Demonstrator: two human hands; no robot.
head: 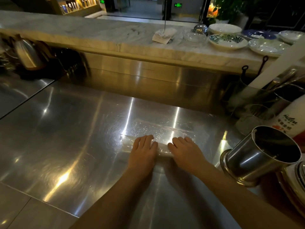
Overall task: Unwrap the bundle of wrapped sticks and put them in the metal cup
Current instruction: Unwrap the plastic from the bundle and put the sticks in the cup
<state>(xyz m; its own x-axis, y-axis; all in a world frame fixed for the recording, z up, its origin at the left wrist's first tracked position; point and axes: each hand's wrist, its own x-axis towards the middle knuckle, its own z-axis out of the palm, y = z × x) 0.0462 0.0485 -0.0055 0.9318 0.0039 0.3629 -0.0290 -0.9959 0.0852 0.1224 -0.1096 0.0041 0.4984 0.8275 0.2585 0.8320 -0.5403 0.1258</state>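
Note:
A bundle of pale sticks (162,148) in clear plastic film lies crosswise on the steel counter (66,138). A loose sheet of the film (158,128) spreads flat on the counter just beyond the bundle. My left hand (143,147) lies palm down on the bundle's left part, and my right hand (184,147) lies palm down on its right part, fingers pointing away from me. Between the hands a short stretch of the bundle shows. The metal cup (262,154) stands tilted at the right edge, its mouth dark and facing up.
A white bottle with print (290,119) and a holder of metal utensils (264,96) stand behind the cup. Stacked plates (228,41) and a receipt spike (164,35) sit on the marble ledge beyond. A steel kettle (28,53) is at far left.

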